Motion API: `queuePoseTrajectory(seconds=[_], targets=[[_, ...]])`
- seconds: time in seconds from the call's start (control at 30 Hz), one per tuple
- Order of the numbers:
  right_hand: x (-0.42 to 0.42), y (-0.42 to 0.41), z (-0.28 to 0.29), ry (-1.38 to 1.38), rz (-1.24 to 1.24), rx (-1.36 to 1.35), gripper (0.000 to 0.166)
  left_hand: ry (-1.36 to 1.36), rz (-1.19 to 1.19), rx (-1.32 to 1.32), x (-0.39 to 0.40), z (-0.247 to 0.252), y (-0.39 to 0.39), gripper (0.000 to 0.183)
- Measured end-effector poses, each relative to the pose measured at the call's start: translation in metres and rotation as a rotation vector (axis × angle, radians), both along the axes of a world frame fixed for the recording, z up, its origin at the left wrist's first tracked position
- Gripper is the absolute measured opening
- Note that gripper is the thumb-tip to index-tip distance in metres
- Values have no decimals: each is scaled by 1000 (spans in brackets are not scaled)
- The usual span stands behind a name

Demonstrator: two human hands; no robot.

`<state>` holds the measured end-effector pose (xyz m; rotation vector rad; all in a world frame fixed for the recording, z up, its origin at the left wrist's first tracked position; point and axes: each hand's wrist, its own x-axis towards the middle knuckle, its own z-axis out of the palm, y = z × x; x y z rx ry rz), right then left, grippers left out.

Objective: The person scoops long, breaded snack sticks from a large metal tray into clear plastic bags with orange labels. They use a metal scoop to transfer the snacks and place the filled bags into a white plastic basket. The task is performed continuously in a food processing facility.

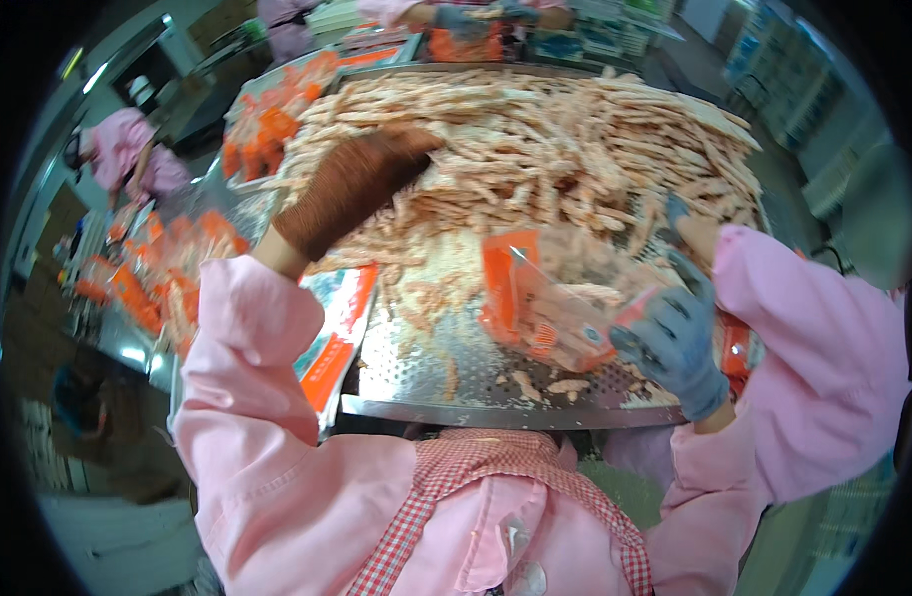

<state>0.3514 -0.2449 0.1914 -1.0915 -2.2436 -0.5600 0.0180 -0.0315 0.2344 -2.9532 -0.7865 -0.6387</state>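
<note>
My left hand [366, 179], in a brown knitted glove and blurred, is over the left part of a heap of crumbed, stick-shaped food pieces [478, 119]. Its fingers point to the right; whether they hold anything cannot be seen. In a blue-grey glove, my right hand [672, 346] grips the edge of a clear plastic bag with orange printed parts [545, 298]. Several pieces show through the bag's film. The bag lies at a slant above the perforated metal tray [418, 365], where loose crumbs and broken bits are scattered.
Filled orange bags stand in a tub [266, 127] at the back left, others in a pile [173, 268] at left. Flat printed bags [340, 328] lie by my left forearm. A co-worker's sleeve [806, 357] and gloved hand [675, 216] reach in from the right; another person's gloved hands [485, 15] are opposite.
</note>
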Motion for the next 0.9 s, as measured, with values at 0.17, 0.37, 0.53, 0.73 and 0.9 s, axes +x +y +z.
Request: queuePoseTrajectory(seconds=[0.17,0.37,0.53,0.73,0.9], targets=[[-24,0,-8,-63,6,104,28,369,196,-370,-178,-172,82,43],[-49,3,-9,-136,-29,112,25,421,234,-35,-163,-246,80,64],[-65,6,-5,-150,-76,121,26,466,224,-115,-163,-253,97,58],[-67,-6,-1,-120,-195,135,25,404,65,-379,-106,-207,56,56],[-67,-5,-2,-113,-203,156,24,174,-46,-465,-51,-276,20,75]])
